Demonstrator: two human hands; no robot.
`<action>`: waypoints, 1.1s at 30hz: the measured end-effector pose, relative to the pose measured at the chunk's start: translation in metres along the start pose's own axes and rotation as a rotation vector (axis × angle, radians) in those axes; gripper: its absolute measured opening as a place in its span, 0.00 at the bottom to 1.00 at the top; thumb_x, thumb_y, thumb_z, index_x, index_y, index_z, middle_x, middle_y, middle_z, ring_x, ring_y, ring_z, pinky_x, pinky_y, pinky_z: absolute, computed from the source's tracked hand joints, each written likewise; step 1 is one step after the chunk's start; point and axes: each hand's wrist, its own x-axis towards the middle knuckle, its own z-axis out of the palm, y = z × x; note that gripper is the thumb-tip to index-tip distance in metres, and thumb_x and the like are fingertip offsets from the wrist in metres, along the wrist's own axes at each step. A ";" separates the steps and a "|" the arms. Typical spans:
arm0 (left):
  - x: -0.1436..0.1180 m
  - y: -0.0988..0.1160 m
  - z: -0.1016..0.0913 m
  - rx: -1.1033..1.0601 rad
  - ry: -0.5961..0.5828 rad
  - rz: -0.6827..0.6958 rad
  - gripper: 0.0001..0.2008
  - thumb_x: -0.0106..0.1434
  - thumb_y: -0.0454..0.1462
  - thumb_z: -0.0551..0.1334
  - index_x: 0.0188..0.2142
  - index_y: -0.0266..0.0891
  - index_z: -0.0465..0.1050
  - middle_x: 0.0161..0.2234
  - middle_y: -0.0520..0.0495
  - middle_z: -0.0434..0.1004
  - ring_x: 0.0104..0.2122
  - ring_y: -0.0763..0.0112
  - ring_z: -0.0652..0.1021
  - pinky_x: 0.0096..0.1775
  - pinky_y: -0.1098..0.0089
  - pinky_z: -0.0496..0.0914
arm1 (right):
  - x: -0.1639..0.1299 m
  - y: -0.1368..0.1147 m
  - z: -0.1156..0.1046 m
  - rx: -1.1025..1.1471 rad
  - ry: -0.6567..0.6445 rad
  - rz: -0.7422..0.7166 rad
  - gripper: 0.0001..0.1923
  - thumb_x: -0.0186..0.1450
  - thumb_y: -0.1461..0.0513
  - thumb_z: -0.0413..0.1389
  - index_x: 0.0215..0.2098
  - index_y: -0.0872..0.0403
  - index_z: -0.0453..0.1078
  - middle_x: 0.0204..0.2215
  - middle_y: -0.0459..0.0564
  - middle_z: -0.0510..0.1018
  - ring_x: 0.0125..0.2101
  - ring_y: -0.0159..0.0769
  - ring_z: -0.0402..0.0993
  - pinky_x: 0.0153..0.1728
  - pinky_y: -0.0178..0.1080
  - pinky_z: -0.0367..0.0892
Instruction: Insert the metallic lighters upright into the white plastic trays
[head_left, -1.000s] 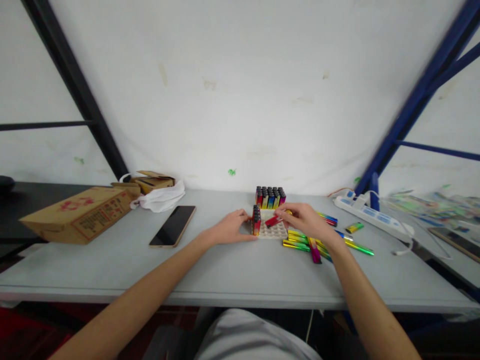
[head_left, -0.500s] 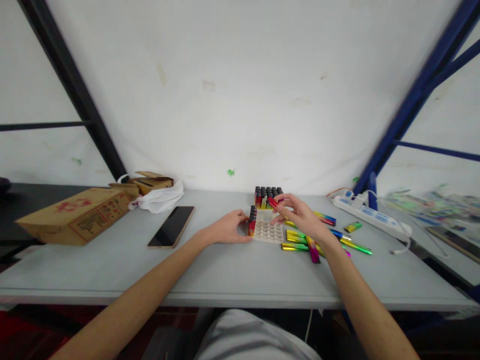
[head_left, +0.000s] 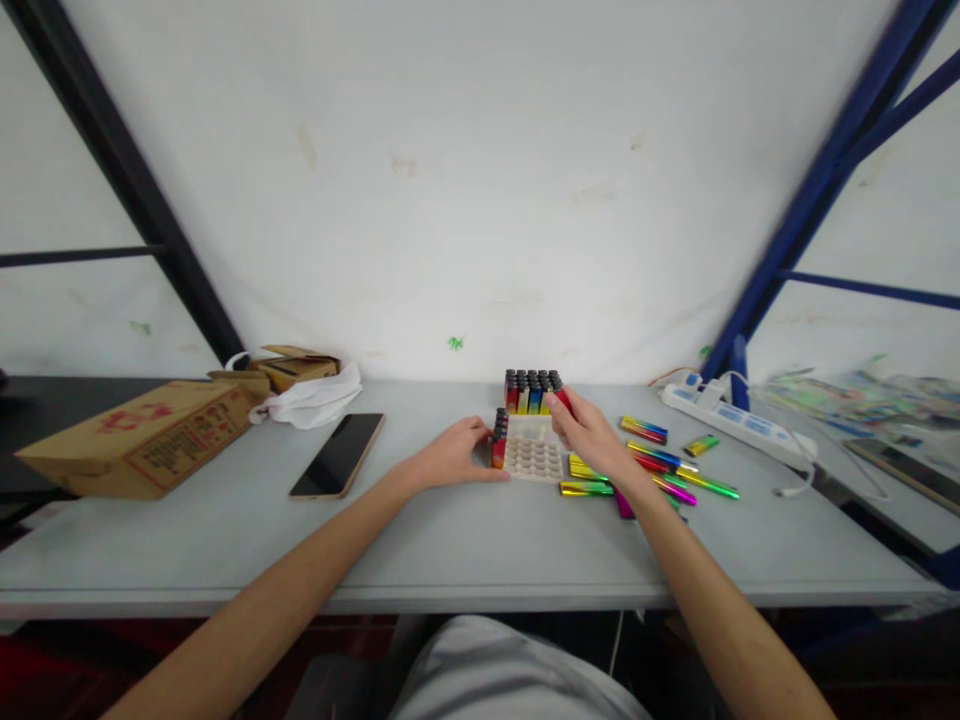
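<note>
My left hand [head_left: 452, 456] steadies a pale tray [head_left: 534, 460] by its left edge, thumb at the front corner and fingers curled behind. Along that edge stands a row of red lighters [head_left: 499, 445] with black tops, beside my fingers. Most of the tray's round holes are bare. My right hand [head_left: 592, 437] pinches a red lighter [head_left: 561, 400] over the tray's back right side. Just behind the tray, a block of upright lighters [head_left: 529, 392] shows black tops and metallic colours. Loose shiny lighters [head_left: 586, 489] lie right of the tray, partly under my right forearm.
A phone [head_left: 339, 456] lies left of my left hand. Farther left are a cardboard box [head_left: 142, 435], a smaller open carton [head_left: 296, 368] and a white plastic bag [head_left: 315, 396]. A white power strip [head_left: 739, 428] with cables lies at the right, near a blue frame post [head_left: 795, 215].
My right hand has moved slightly back with the red lighter, which is now more upright and more covered by the fingers. My left hand stays at the tray. The view has shifted slightly.
</note>
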 end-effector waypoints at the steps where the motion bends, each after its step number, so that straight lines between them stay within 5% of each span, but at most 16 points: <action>1: 0.000 0.000 0.000 -0.001 0.001 0.000 0.29 0.55 0.61 0.69 0.41 0.39 0.78 0.41 0.42 0.77 0.42 0.54 0.78 0.47 0.60 0.73 | 0.000 -0.002 0.001 -0.036 0.041 0.002 0.26 0.73 0.40 0.43 0.31 0.50 0.57 0.23 0.41 0.63 0.24 0.31 0.60 0.26 0.35 0.57; 8: 0.001 0.001 0.000 -0.007 -0.015 0.004 0.30 0.56 0.60 0.69 0.42 0.38 0.78 0.42 0.41 0.77 0.43 0.53 0.78 0.48 0.60 0.73 | -0.002 -0.013 0.008 -0.316 0.144 0.088 0.27 0.71 0.46 0.48 0.18 0.51 0.52 0.17 0.42 0.56 0.22 0.31 0.56 0.26 0.37 0.48; 15: 0.001 0.001 -0.001 0.000 -0.022 0.005 0.31 0.56 0.61 0.68 0.43 0.37 0.79 0.43 0.41 0.77 0.44 0.52 0.78 0.50 0.59 0.72 | -0.002 -0.007 0.012 -0.430 0.110 0.068 0.18 0.66 0.57 0.49 0.19 0.52 0.58 0.17 0.44 0.63 0.22 0.31 0.58 0.27 0.37 0.46; 33: 0.000 0.002 -0.002 0.012 -0.045 -0.007 0.32 0.57 0.62 0.67 0.45 0.36 0.78 0.43 0.39 0.76 0.45 0.52 0.77 0.50 0.59 0.71 | -0.003 -0.005 0.009 -0.514 0.103 0.007 0.24 0.73 0.51 0.49 0.21 0.51 0.59 0.17 0.44 0.65 0.21 0.32 0.56 0.28 0.38 0.46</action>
